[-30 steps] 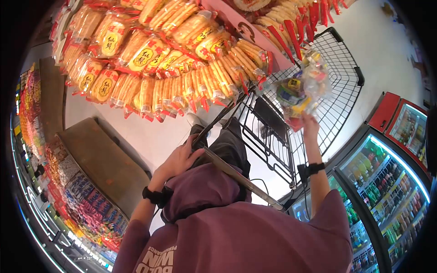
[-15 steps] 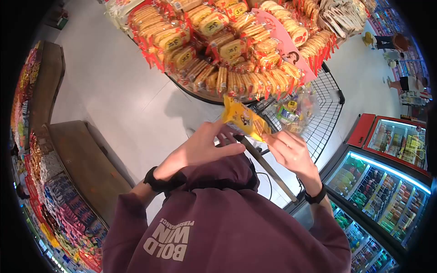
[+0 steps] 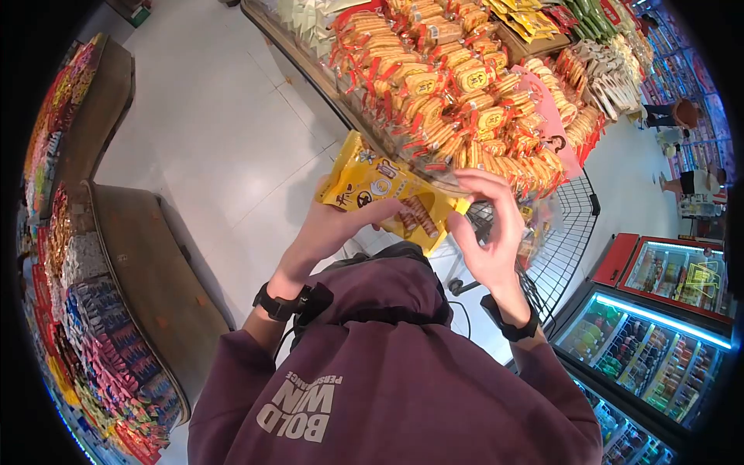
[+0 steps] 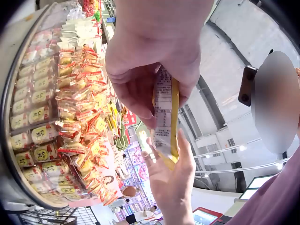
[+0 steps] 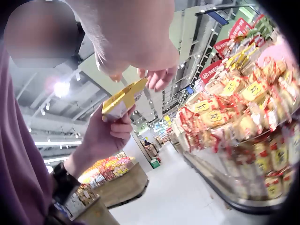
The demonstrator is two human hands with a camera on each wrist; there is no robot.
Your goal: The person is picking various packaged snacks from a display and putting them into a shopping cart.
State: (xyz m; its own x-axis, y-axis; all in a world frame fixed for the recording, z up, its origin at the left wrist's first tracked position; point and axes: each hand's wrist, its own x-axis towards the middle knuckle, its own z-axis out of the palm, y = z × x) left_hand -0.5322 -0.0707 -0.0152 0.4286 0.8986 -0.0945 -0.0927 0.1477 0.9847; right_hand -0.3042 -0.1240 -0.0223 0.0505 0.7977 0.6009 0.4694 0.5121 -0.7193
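Observation:
A yellow snack packet (image 3: 385,188), printed with brown stick-shaped treats, is held up in front of the body. My left hand (image 3: 329,232) grips its left part, thumb lying across the printed front. At the packet's other end is my right hand (image 3: 496,244), its thumb and fingers spread in a curve around the corner, thumb tip right at the edge. In the left wrist view, the packet's narrow side with a white printed label (image 4: 163,105) faces the camera. From the right wrist, the left hand (image 5: 101,136) shows wrapped around the packet.
A display stand heaped with wrapped rice crackers (image 3: 473,101) stands just ahead. To its right is a wire shopping cart (image 3: 570,232) with a clear bag of snacks (image 3: 539,229). Drink coolers (image 3: 643,333) line the right; wooden candy bins (image 3: 147,287) stand left. Other people (image 3: 674,112) are farther off.
One second ago, the right hand held a clear bag of snacks over the cart and the left rested by the cart handle. Now the left hand grips the yellow packet, and the right hand's grip has loosened.

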